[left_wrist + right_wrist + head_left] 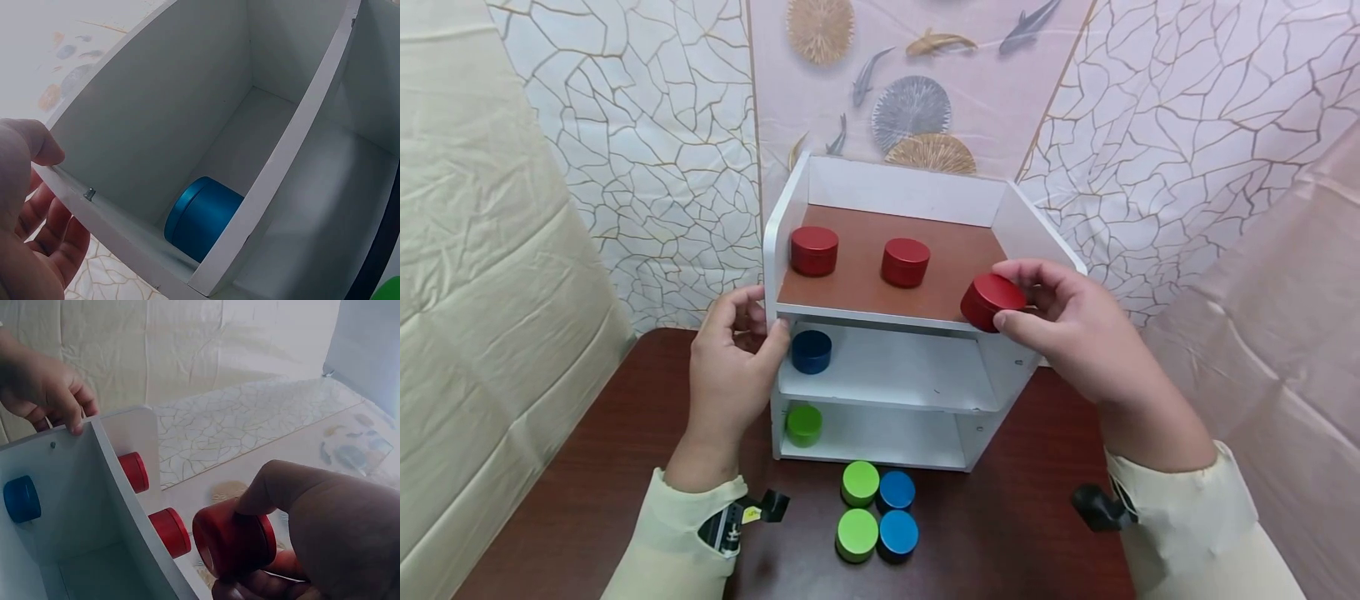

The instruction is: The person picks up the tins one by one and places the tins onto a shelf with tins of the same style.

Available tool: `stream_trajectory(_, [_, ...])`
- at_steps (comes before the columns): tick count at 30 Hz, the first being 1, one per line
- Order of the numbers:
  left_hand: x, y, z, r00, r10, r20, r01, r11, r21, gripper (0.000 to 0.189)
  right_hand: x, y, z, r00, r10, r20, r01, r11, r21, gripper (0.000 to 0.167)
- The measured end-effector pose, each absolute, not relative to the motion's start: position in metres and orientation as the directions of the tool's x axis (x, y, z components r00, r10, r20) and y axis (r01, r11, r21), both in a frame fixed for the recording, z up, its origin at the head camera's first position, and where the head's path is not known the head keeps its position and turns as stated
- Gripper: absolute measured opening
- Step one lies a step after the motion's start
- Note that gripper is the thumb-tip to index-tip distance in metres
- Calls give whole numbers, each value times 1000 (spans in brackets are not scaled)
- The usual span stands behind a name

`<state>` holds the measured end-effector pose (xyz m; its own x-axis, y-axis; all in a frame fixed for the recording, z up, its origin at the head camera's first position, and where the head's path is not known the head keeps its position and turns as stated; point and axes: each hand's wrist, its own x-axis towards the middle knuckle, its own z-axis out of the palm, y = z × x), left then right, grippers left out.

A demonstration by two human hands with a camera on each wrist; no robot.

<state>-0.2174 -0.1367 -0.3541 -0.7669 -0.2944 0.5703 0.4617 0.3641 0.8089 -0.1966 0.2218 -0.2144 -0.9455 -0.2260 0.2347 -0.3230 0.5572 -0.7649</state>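
My right hand (1067,325) pinches a round red tin (988,304) between thumb and fingers, tilted at the front right of the shelf unit's brown top. Two more red tins stand on that top, one at the left (814,252) and one in the middle (905,262). With my left hand (733,367) I grip the left side panel of the white shelf unit (887,400), thumb at its front edge and fingers behind. Close to that thumb, a blue tin (203,215) sits at the left end of the middle shelf. Below it a green tin (804,426) stands on the bottom shelf.
On the dark wooden table (1000,533) before the unit, two green tins (857,535) and two blue tins (898,535) stand in a close group. Patterned cloth (647,125) hangs behind the unit, and pale drapes (482,275) flank the table.
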Motion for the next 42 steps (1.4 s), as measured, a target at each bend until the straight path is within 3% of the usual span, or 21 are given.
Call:
stream_trajectory(13, [-217,-137,-354,-773,-294,561,457,355,816,42,-225,197,-200,-980,-123,154,-196,531,-824,49])
stream_trajectory(32, [-218,-138,-353,-769,-293,568,465,353,812,42,-252,178,-202,-985,13,171,-124,634,-763,56])
stream_trajectory(42, [-219,-139,-353,-770,-289,568,467,350,812,43,-256,176,-202,-992,44,119,-59,673,-737,61])
